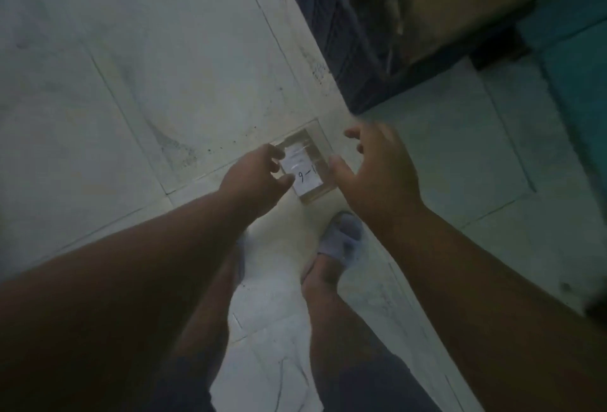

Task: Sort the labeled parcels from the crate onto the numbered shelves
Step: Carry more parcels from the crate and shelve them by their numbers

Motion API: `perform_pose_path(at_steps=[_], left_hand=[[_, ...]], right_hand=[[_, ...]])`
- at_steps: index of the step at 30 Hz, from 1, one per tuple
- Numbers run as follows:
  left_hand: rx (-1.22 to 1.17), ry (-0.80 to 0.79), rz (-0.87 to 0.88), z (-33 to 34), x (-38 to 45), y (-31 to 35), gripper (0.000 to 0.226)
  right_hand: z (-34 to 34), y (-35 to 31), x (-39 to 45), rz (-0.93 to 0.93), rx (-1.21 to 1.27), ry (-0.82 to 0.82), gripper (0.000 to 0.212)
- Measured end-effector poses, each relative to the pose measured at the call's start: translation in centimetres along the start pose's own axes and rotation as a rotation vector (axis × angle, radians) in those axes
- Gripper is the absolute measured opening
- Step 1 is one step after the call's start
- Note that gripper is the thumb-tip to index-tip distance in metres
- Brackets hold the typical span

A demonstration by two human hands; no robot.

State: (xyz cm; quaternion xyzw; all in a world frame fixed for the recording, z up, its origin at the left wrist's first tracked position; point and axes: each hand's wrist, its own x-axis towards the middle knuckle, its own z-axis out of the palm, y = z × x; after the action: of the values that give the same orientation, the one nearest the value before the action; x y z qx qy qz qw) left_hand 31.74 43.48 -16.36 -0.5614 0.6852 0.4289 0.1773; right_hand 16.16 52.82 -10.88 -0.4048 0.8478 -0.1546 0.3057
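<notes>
The left hand (pixel 253 178) pinches the left edge of a small labeled parcel (pixel 307 167), its fingers (pixel 277 154) curled round the rim; handwriting on the label is too blurred to read surely. The parcel hangs above the tiled floor (pixel 131 67), between both hands. The right hand (pixel 377 175) is spread and relaxed just beside the parcel's right edge, thumb near or touching it. The dark crate (pixel 331 34) sits upper right. No shelves show, so this parcel is probably out but not yet placed.
</notes>
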Motion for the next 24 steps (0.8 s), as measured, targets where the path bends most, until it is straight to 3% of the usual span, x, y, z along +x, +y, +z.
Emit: perform_pose_path(at_steps=[4, 10, 13, 18, 21, 24], left_hand=[[-0.028, -0.086, -0.174, 6.3, 9.0, -4.4, 0.060], [-0.357, -0.054, -0.361, 11.8, 17.0, -8.5, 0.096], [-0.463, -0.092, -0.362, 12.1, 18.9, -8.5, 0.084], [-0.534, -0.024, -0.399, 10.1, 17.7, -6.9, 0.041], [-0.471, -0.055, -0.371, 7.4, 14.7, -5.9, 0.049], [-0.469, -0.199, -0.312, 3.7, 9.7, -3.9, 0.081]], right_hand=[[10.1, 6.6, 4.8, 0.096, 0.004, -0.100, 0.042], [20.0, 13.2, 9.9, 0.393, 0.002, -0.268, 0.058], [22.5, 14.3, 11.1, 0.551, 0.152, -0.362, 0.045], [21.1, 13.4, 10.4, 0.489, 0.226, -0.193, 0.032], [16.6, 11.4, 8.7, 0.400, 0.146, -0.040, 0.031], [10.6, 8.4, 6.3, 0.322, 0.085, 0.100, 0.046]])
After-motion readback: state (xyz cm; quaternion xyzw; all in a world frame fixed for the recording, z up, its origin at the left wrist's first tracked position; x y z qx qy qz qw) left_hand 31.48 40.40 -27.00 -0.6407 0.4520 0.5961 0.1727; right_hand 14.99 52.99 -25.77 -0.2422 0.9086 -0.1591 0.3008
